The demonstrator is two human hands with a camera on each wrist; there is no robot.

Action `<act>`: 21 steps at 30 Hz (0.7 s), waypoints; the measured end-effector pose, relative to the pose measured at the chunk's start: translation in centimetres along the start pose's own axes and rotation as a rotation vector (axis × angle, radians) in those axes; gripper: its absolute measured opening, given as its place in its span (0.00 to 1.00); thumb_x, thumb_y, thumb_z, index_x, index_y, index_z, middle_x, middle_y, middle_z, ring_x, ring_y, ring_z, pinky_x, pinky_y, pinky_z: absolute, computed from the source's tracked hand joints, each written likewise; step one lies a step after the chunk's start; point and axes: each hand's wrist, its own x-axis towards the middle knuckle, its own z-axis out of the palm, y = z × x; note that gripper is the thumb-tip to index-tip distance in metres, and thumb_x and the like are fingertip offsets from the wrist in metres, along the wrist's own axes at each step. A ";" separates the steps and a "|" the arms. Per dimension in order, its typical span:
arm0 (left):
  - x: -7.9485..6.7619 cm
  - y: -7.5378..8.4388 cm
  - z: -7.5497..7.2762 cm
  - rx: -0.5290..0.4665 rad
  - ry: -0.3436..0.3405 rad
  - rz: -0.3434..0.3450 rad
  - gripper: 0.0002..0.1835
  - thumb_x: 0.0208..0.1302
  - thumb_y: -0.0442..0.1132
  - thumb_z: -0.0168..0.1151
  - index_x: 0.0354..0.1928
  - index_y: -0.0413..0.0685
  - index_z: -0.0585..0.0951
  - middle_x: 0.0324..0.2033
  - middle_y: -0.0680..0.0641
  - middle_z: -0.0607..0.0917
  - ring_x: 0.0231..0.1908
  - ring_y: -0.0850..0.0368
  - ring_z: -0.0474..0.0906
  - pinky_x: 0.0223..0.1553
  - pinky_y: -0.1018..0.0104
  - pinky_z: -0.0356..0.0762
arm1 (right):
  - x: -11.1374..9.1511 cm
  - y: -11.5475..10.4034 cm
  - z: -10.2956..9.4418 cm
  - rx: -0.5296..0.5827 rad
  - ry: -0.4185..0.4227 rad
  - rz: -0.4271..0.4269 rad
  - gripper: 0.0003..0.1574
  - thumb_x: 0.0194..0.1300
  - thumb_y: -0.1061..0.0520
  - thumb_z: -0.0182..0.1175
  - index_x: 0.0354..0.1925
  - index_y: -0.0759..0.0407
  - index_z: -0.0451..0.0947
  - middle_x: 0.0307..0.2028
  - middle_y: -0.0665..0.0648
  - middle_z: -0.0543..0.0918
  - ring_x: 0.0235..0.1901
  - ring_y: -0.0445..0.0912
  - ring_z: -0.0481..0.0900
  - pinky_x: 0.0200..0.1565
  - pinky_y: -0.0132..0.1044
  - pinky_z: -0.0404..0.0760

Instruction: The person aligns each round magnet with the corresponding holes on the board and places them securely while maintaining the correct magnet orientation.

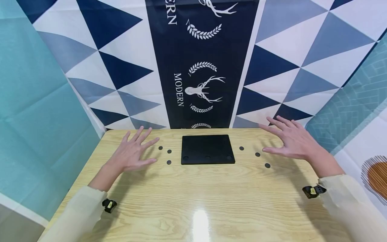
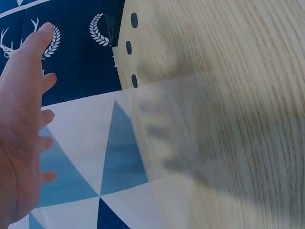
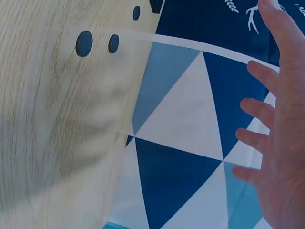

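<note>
Wrist views crop black board [image 1: 207, 146]; tabletop [image 1: 242, 191] likewise.

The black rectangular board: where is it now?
In the head view, the black rectangular board lies near the far edge of the wooden table, between three dark discs at left and three discs at right.

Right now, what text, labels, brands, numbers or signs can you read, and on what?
"MODERN": sideways, on the backdrop's navy panel, beside a deer head.
"ERN": same panel, higher up, the rest cut off by the frame.
Yellow patches on the black wrist devices: too small to tell any marking.
Black discs, black tray: no readable text.
</note>
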 end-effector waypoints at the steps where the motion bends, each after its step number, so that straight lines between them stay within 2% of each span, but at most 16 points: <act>1: 0.1 0.0 0.1 -0.002 0.000 0.000 0.45 0.72 0.71 0.62 0.86 0.64 0.72 0.90 0.38 0.61 0.89 0.28 0.56 0.80 0.15 0.59 | 0.0 -0.1 0.0 -0.002 -0.002 -0.001 0.60 0.62 0.26 0.74 0.85 0.42 0.71 0.86 0.65 0.69 0.83 0.73 0.67 0.76 0.80 0.67; 8: 0.6 0.4 0.5 -0.029 -0.014 -0.018 0.45 0.73 0.71 0.62 0.87 0.64 0.70 0.91 0.39 0.60 0.90 0.29 0.56 0.81 0.16 0.59 | 0.7 -0.5 0.5 -0.012 0.002 -0.024 0.62 0.62 0.25 0.74 0.86 0.43 0.68 0.86 0.66 0.69 0.79 0.71 0.73 0.72 0.76 0.74; 14: 1.1 0.4 0.6 -0.071 -0.029 -0.035 0.45 0.74 0.71 0.61 0.88 0.66 0.67 0.92 0.40 0.57 0.91 0.30 0.52 0.82 0.15 0.56 | 1.3 -1.1 0.6 0.018 0.002 -0.021 0.61 0.62 0.25 0.74 0.86 0.42 0.69 0.85 0.66 0.70 0.77 0.73 0.75 0.70 0.76 0.75; 21: 1.8 0.7 0.7 -0.095 -0.027 -0.028 0.45 0.74 0.71 0.61 0.89 0.67 0.67 0.92 0.41 0.56 0.91 0.30 0.50 0.83 0.15 0.53 | 2.0 -1.8 0.7 0.024 -0.017 -0.003 0.61 0.63 0.24 0.73 0.86 0.41 0.68 0.85 0.66 0.70 0.78 0.73 0.74 0.72 0.77 0.73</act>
